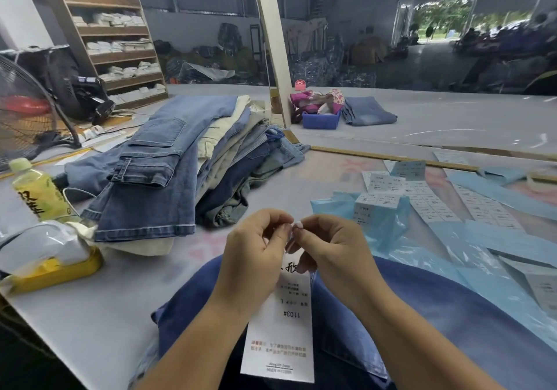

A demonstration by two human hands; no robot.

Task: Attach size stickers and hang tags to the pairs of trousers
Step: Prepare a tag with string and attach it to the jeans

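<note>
A white hang tag (281,326) printed "1103#" hangs upside down between my hands, over a pair of blue trousers (422,323) lying on the table at the front. My left hand (256,248) and my right hand (325,245) meet at the tag's top end, fingertips pinching something small and white there. What exactly is pinched is too small to tell. A pile of folded trousers (180,160) lies on the table behind my hands to the left. Sheets of size stickers (434,199) on blue backing lie to the right.
A green drink bottle (39,190), a yellow tray (57,272) with plastic bags and a floor fan (21,112) stand at the left. A blue bin (321,119) and another pair of trousers (369,113) sit at the table's far side by a post. Shelves stand at the back left.
</note>
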